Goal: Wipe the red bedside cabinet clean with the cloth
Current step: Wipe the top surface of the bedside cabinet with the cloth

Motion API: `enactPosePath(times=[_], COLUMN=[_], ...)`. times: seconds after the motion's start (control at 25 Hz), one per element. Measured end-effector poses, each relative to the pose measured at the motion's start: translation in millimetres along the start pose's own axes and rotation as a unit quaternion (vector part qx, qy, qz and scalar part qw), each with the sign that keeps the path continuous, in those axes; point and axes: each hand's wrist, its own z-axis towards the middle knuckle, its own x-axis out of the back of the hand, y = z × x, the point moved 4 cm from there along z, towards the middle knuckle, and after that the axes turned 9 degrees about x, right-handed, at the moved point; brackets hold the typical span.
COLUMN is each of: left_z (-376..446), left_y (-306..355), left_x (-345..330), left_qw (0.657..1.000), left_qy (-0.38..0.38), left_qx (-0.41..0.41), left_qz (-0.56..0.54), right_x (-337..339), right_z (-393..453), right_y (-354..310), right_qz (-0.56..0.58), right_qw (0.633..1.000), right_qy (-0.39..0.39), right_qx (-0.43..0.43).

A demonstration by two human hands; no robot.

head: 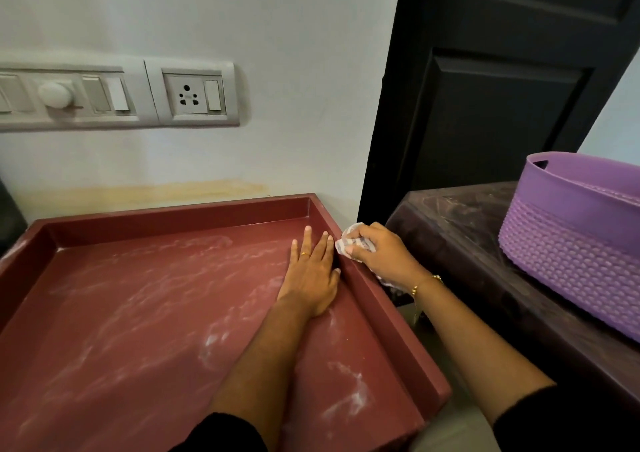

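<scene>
Left hand (311,271) lay flat with fingers straight, palm down on the dusty recessed top of the red bedside cabinet (145,299), close to its right wall. Wore a ring on one finger. Right hand (377,254), just beside it, gripped a bunched striped cloth (353,242) and pressed it on the cabinet's right rim near the back corner. Wore a gold bracelet at the wrist. Showed whitish streaks across the cabinet's tray-like surface. Backed onto a pale wall with a switch and socket panel (117,93). Farther right stood a dark door (491,88), then a dark side table (467,243) carrying a purple basket (571,230).
</scene>
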Motion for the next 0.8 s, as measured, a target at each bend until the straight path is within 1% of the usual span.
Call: enactPosePath(times=[0.08,0.16,0.2,0.28,0.36,0.4,0.44,0.56,0.6,0.64,0.76,0.8], left_z=[0,-1,-2,0,2,2,2,-1,-1,-1,0,2], left_y=[1,1,1,0,0,0,0,0,0,1,1,1], left_x=[1,2,2,1,0,0,0,2,3,3,0,0], left_qw=[1.000,1.000,1.000,1.000,1.000,1.000,1.000,0.999,0.999,0.999,0.999,0.999], left_qy=[-0.003,-0.003,-0.005,-0.012,-0.016,-0.018,-0.019,-0.021,-0.022,-0.024,-0.030,-0.030], left_qx=[-0.001,-0.001,-0.002,-0.002,-0.002,-0.003,-0.004,0.002,0.003,0.002,-0.001,-0.002], left_qz=[-0.006,-0.012,-0.013,-0.010,-0.012,-0.014,-0.017,-0.026,-0.027,-0.027,-0.019,-0.019], right_x=[-7,-13,-13,-13,-10,-9,-10,-13,-13,-11,-8,-8], right_z=[16,23,22,17,14,16,21,34,34,33,25,28], right_y=[0,-2,-3,-4,-4,-4,-3,-1,0,1,0,1], right_qz=[-0.101,-0.143,-0.158,-0.178,-0.168,-0.158,-0.147,-0.115,-0.094,-0.082,-0.084,-0.086], right_qw=[0.994,0.984,0.982,0.983,0.986,0.987,0.989,0.988,0.988,0.990,0.996,0.996], right_qy=[0.008,0.001,-0.008,-0.015,-0.013,-0.012,-0.005,0.006,0.007,0.006,-0.018,-0.021], right_qx=[-0.038,-0.106,-0.107,-0.039,0.022,0.025,0.006,-0.105,-0.124,-0.114,-0.021,-0.009])
